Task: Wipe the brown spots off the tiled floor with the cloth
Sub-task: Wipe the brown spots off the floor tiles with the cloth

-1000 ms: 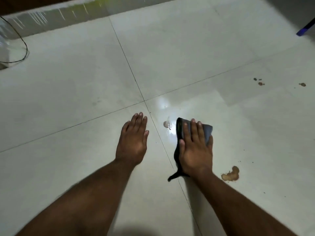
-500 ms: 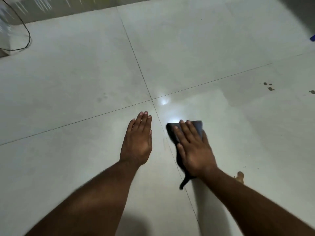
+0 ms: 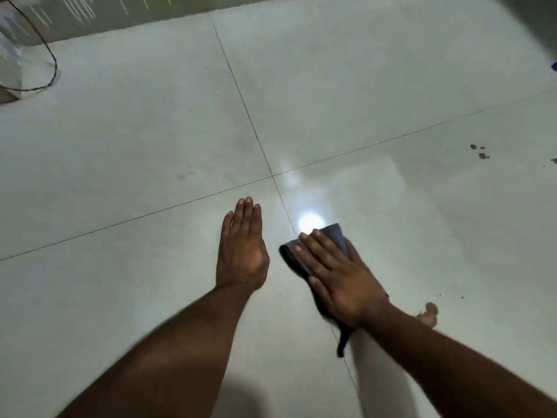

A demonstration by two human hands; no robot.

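Pressing flat-fingered on the dark cloth (image 3: 324,245) at 5 o'clock of the tile joint crossing, the right hand (image 3: 340,276) is bearing down to scrub the tiled floor (image 3: 376,70), while the left hand (image 3: 244,248) is lying released, palm down, likely bracing, and brown spots (image 3: 428,315) are waiting at 4 o'clock of the cloth.

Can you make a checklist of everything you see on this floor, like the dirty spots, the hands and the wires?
Surface: pale tiled floor, shiny, with thin dark joint lines.
Job's things: dark cloth flat on the floor; big brown spot beside the right forearm; small brown spots far right.
Clutter: nothing seen.
Hands: left hand flat on the floor, fingers straight; right hand pressing on the cloth, fingers straight.
Cables: black cable looping at far left.
Surroundings: white thing at left edge, unclear; blue thing at right edge.
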